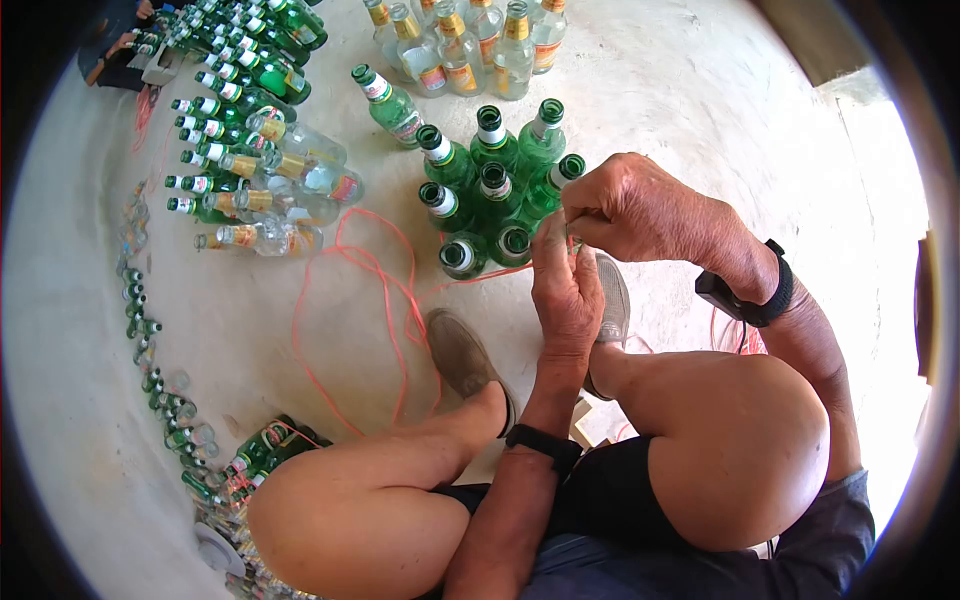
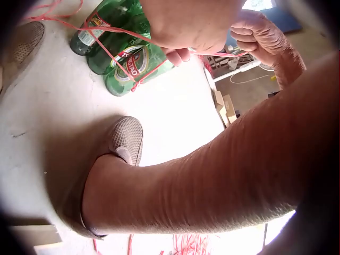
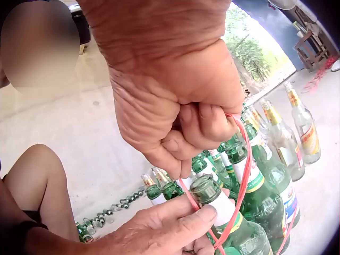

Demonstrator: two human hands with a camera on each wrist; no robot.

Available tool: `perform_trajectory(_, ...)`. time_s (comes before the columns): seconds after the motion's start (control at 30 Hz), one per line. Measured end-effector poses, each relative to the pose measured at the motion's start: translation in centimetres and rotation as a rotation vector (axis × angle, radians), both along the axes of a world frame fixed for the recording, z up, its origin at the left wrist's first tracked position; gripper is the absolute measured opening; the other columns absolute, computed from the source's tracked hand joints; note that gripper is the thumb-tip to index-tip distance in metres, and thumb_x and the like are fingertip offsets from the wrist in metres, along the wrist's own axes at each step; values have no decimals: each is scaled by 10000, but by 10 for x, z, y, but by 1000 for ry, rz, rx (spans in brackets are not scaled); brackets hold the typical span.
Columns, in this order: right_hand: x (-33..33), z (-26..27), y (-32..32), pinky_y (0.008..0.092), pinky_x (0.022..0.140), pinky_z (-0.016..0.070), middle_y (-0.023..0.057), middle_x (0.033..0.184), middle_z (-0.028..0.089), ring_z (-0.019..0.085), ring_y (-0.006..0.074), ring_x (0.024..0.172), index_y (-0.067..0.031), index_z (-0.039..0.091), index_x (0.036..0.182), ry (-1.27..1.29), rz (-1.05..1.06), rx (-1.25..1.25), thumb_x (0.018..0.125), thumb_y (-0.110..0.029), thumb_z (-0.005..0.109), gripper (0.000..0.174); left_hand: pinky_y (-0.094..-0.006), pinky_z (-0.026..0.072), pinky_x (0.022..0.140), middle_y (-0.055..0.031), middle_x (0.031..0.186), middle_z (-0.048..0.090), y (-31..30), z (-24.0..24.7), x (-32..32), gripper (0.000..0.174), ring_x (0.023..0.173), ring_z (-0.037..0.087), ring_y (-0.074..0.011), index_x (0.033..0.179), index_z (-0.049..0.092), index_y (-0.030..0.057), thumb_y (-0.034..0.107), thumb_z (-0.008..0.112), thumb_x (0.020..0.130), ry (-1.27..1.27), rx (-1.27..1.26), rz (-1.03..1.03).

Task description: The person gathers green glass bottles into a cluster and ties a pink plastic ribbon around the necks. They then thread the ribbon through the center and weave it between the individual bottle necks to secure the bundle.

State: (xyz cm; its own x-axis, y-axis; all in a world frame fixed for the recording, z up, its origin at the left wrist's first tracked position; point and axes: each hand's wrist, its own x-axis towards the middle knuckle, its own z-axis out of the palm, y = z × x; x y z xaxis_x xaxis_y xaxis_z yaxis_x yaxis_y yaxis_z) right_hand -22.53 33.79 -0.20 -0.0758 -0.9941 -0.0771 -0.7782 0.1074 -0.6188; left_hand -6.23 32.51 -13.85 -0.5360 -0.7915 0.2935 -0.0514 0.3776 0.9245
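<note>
A cluster of green bottles [image 1: 495,185] stands upright on the floor, with red string [image 2: 119,30] passing around it in the left wrist view. My right hand [image 1: 645,210] is at the cluster's right edge, its curled fingers gripping the string [image 3: 245,175]. Just below it, my left hand [image 1: 568,295] pinches the string between thumb and fingers, beside the neck of the nearest bottle [image 3: 204,187]. In the left wrist view the string runs taut between the left hand [image 2: 194,24] and the right hand [image 2: 268,42].
Loose red string [image 1: 385,280] lies on the floor left of the cluster. Clear bottles [image 1: 460,55] stand behind; many green and clear bottles [image 1: 265,165] lie at the left. My shoes [image 1: 465,355] are close to the cluster. Another person [image 1: 105,55] is at the far upper left.
</note>
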Motion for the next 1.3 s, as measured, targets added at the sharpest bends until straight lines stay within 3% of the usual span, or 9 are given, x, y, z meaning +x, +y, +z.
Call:
perform_trajectory(0.1,-2,-4,-6,471,610,531,177,680,647,666,381,652,-8,678,776,-92,-35,-12,835,-72,691,88,-378,564,884,-213,1346,639,2,-5,0,439,1070,673,-288,1467,535,-63,74,649,1065,-32,74,-20)
perform_trajectory(0.17,-5,-8,-7,423,581,510,157,670,640,635,296,597,5,678,800,-70,-30,-38,865,-41,695,81,-418,598,954,-257,1408,598,2,-4,1,446,1228,641,-379,1478,530,-55,67,644,1065,-23,137,-49)
perform_trajectory(0.23,-7,-10,-6,392,565,496,141,660,631,610,236,571,14,676,812,-67,-60,-20,886,-27,697,88,-418,610,963,-262,1411,597,1,-3,-1,429,1256,643,-387,1469,542,-49,55,640,1065,0,136,-50)
perform_trajectory(0.3,-9,-9,-4,376,562,487,129,651,619,591,200,572,18,672,811,-81,-125,42,899,-29,697,103,-377,599,908,-227,1356,637,-1,-3,-4,390,1154,679,-313,1441,570,-47,38,636,1066,33,71,-25)
perform_trajectory(0.4,-12,-21,6,361,565,485,105,657,619,583,164,586,25,680,833,-110,-157,-3,916,-34,702,105,-411,596,961,-238,1353,636,-2,0,-5,364,1204,671,-351,1422,585,-48,42,627,1072,67,53,-5)
perform_trajectory(0.7,-8,-42,28,369,629,526,127,693,649,610,164,638,27,717,900,-265,-353,29,941,-69,687,109,-465,560,1024,-258,1338,636,-2,9,-5,338,1237,647,-416,1388,597,-59,64,621,1073,36,66,1)
perform_trajectory(0.9,-7,-49,32,356,651,529,103,703,648,598,118,679,31,717,920,-298,-397,69,960,-84,687,125,-481,536,1045,-267,1319,643,-3,11,-5,326,1234,638,-434,1367,593,-69,54,616,1066,15,70,-4)
perform_trajectory(1.2,-1,-49,43,350,665,541,112,722,663,606,124,695,28,711,929,-313,-447,60,973,-85,692,123,-485,535,1043,-259,1311,646,-2,6,-6,306,1221,641,-430,1356,588,-71,50,602,1076,25,48,8)
perform_trajectory(1.3,6,-49,49,367,654,549,138,737,674,649,174,679,22,702,933,-304,-456,21,969,-72,703,101,-478,546,1026,-256,1308,647,-3,5,-6,299,1200,652,-423,1352,590,-69,42,603,1074,15,1,22)
